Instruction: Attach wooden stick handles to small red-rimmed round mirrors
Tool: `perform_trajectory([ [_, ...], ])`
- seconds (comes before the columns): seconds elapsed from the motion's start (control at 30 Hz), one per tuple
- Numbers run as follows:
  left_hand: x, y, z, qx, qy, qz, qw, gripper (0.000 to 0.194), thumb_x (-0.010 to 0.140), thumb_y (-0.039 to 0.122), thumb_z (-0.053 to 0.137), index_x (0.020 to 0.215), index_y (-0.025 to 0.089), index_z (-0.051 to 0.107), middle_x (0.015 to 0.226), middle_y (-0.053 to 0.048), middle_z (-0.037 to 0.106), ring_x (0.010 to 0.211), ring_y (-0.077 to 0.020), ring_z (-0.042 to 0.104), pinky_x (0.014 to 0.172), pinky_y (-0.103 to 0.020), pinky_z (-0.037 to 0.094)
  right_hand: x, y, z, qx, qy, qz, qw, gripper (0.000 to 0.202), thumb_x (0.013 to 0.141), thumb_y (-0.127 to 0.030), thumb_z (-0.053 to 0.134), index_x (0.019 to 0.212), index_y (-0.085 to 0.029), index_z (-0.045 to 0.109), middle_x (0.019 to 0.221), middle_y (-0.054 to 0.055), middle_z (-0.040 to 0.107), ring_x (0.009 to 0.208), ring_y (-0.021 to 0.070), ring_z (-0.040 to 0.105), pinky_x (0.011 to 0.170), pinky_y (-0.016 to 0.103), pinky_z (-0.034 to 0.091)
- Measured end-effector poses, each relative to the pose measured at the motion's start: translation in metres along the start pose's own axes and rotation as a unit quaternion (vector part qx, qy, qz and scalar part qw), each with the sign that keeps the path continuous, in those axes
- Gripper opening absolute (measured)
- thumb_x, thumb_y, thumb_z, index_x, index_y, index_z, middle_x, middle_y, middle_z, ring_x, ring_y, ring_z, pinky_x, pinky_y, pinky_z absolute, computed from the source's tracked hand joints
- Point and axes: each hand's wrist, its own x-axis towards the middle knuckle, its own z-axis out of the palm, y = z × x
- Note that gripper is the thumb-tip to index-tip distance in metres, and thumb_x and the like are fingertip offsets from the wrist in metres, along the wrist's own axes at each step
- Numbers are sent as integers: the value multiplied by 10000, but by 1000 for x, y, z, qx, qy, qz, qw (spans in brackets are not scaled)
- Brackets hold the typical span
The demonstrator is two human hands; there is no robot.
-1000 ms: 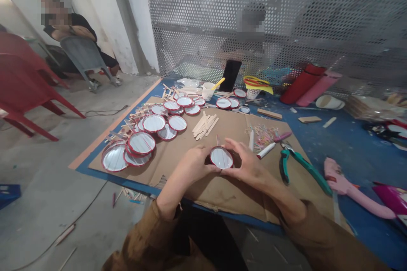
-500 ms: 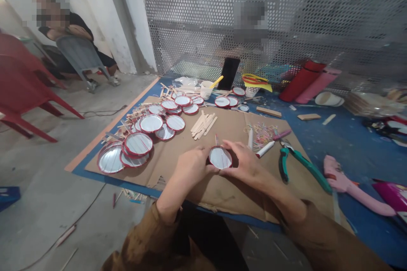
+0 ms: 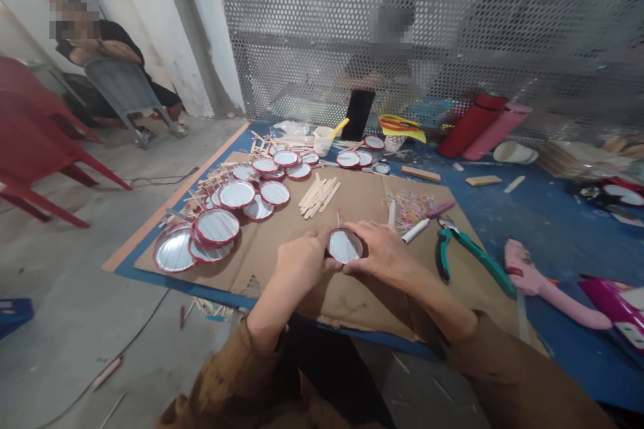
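A small round mirror with a red rim (image 3: 345,246) is held between my two hands just over the cardboard sheet (image 3: 322,295). My left hand (image 3: 302,260) grips its left edge, thumb at the bottom and fingers at the top. On the opposite edge my right hand (image 3: 378,248) pinches it the same way. A thin stick (image 3: 339,218) juts up behind the mirror's top edge. Beyond my hands lies a small pile of wooden craft sticks (image 3: 318,194). Several more red-rimmed mirrors (image 3: 217,225) are stacked to the left.
To the right lie green-handled pliers (image 3: 480,258), a pink glue gun (image 3: 551,291), white tubes (image 3: 415,231) and colourful small bits (image 3: 413,206). Behind stand a phone (image 3: 358,114), paper cups (image 3: 323,141) and a red bottle (image 3: 470,126) by the perforated metal screen. A person sits on a grey chair (image 3: 121,90).
The view has shifted slightly, so the table's items appear a little further left. Both hands keep their hold on the mirror, with little visible movement.
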Motion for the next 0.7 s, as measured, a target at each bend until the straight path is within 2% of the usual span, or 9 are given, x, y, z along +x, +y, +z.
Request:
perform_trajectory([
  [0.1,-2,-6,5,-27,38,24,999,650,679,513,679,1244,261,480,1003,-86,657,907,-271,632,625,-267,426,0,-1,0,-5,2,10,1000,660,599,-452,762,1170,-196,555,1064,102,633,1006,286,558,808,399,378],
  [0.2,1,-15,11,-85,70,31,993,813,597,534,735,1283,233,418,892,-54,654,844,-253,633,624,-266,424,0,-1,0,2,1,25,1000,727,548,-447,787,1175,-171,546,1069,114,621,1010,309,552,821,429,394],
  [0.3,7,-27,19,-200,117,21,973,734,637,484,729,1243,203,425,742,13,588,692,-181,604,599,-249,424,-4,2,-1,61,0,26,998,809,521,-411,810,1225,-173,492,1154,112,583,1058,296,534,860,416,408],
  [0.37,9,-34,24,-274,166,36,946,622,664,439,725,1169,181,469,757,18,548,671,-148,575,602,-242,439,-7,5,-2,106,12,16,994,822,531,-390,811,1246,-183,463,1215,108,548,1092,276,519,890,395,410],
  [0.43,11,-37,27,-306,194,70,930,581,654,404,743,1130,177,499,852,-9,534,712,-141,568,628,-251,463,-9,7,-1,120,31,5,992,787,543,-401,806,1225,-186,479,1219,108,542,1097,274,514,904,394,409],
  [0.5,11,-36,27,-294,184,105,932,620,625,378,770,1153,191,505,984,-44,522,781,-151,573,680,-275,484,-9,8,2,102,42,-2,994,737,547,-438,800,1180,-184,520,1179,112,560,1078,287,513,900,410,408],
  [0.57,10,-32,25,-259,150,121,947,663,616,371,777,1195,206,498,1070,-65,508,835,-167,578,727,-298,491,-8,8,5,78,45,-11,996,687,569,-471,783,1153,-194,548,1130,106,579,1045,290,516,881,420,411],
  [0.7,12,-23,19,-167,93,124,974,599,681,374,728,1222,228,517,1081,-63,521,936,-204,568,779,-310,478,-7,9,11,52,57,-20,997,620,617,-493,750,1144,-221,569,1035,91,595,976,277,526,830,407,424],
])
